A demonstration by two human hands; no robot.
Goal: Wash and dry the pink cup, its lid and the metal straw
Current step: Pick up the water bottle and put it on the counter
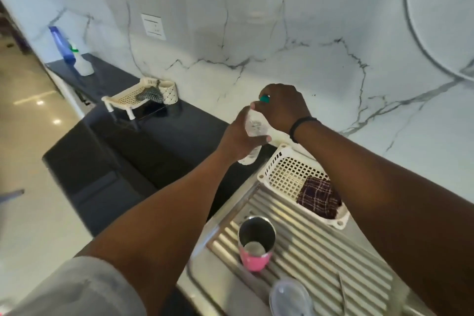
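Note:
The pink cup (255,244) stands upright and open on the ribbed steel drainboard (320,246). Its clear lid (291,296) lies flat on the drainboard just in front of it. A thin metal straw (342,287) seems to lie to the right of the lid, partly behind my right arm. Above the dark counter, my left hand (239,138) grips the body of a clear plastic bottle (252,133). My right hand (282,108) is closed over the bottle's green cap (265,98).
A white plastic basket (282,161) holding a dark checked cloth (319,197) sits on the drainboard by the marble wall. Further left on the dark counter (115,161) stand a small white rack (133,96) with a scrubber and two spray bottles (74,56).

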